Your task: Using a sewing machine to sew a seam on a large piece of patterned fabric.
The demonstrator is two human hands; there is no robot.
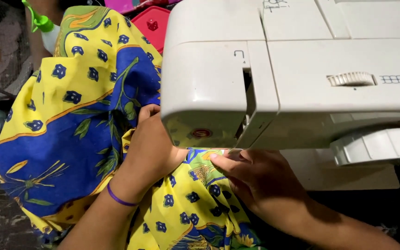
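A cream sewing machine [292, 69] fills the upper right of the head view. Under its head lies a yellow and blue fabric [70, 120] printed with flowers and leaves. My left hand [151, 148] rests flat on the cloth just left of the needle area, fingers tucked under the machine head; a purple band circles that wrist. My right hand [251, 178] presses on the fabric in front of the needle, fingertips pointing left. The needle and presser foot are hidden by the machine head.
A red lidded box [151, 25] sits behind the fabric at the top. A white bottle with a green nozzle [42, 23] stands at the top left. The machine's white handwheel [380, 146] juts out at the right. A mesh object [1, 51] lies at far left.
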